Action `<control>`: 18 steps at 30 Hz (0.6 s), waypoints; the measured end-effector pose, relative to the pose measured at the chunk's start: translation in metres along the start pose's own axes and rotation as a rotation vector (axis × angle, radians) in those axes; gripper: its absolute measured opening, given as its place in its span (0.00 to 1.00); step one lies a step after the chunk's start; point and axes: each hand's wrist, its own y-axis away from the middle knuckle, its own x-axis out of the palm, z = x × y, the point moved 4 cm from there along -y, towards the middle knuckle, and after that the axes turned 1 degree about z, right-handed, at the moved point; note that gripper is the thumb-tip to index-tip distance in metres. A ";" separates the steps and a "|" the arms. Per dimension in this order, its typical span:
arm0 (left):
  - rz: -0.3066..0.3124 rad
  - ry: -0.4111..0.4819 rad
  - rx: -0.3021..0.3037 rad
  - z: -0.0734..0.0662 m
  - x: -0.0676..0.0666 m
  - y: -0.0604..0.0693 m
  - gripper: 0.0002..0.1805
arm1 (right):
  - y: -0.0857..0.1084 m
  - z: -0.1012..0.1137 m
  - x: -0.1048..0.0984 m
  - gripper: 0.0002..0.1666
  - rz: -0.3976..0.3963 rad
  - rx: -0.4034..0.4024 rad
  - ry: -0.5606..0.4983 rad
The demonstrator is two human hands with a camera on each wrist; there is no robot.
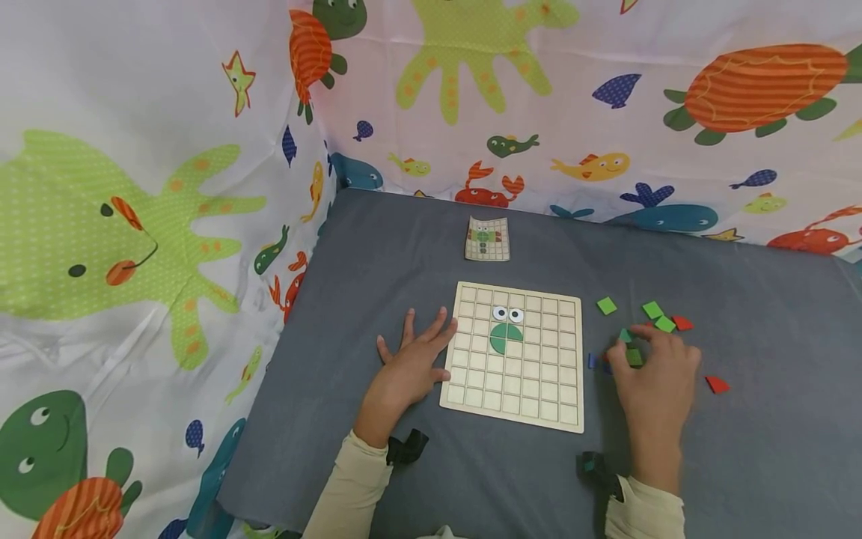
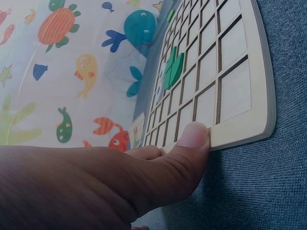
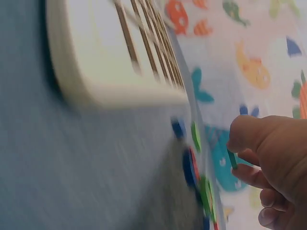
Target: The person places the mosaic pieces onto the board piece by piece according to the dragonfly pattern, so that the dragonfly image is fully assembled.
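Note:
A wooden grid board point(image 1: 539, 389) lies on the grey cloth. Two round eye pieces point(image 1: 508, 314) sit in its cells, with green quarter-circle pieces point(image 1: 498, 343) just below them. My left hand point(image 1: 412, 367) has its fingers spread and touches the board's left edge; in the left wrist view the thumb point(image 2: 194, 136) rests on the rim. Right of the board, my right hand point(image 1: 656, 374) pinches a small green piece point(image 3: 232, 158) between thumb and fingers, above the loose pieces. That piece's full outline is partly covered by the fingers.
Loose green squares point(image 1: 652, 310), red pieces point(image 1: 717, 385) and a blue piece point(image 1: 591, 361) lie right of the board. A small pattern card point(image 1: 488, 239) lies behind it. Printed curtains point(image 1: 431, 150) hang along the back and left edges of the cloth.

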 end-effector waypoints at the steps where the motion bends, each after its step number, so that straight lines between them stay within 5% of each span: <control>1: 0.001 -0.002 -0.002 0.000 0.000 0.000 0.52 | 0.002 0.006 0.003 0.18 -0.007 -0.034 -0.014; 8: 0.002 -0.002 0.000 0.000 0.000 0.000 0.52 | 0.016 0.045 0.022 0.16 0.021 -0.221 -0.112; 18: -0.002 0.011 0.008 -0.001 -0.001 0.000 0.52 | 0.036 0.077 0.042 0.17 0.134 -0.265 -0.145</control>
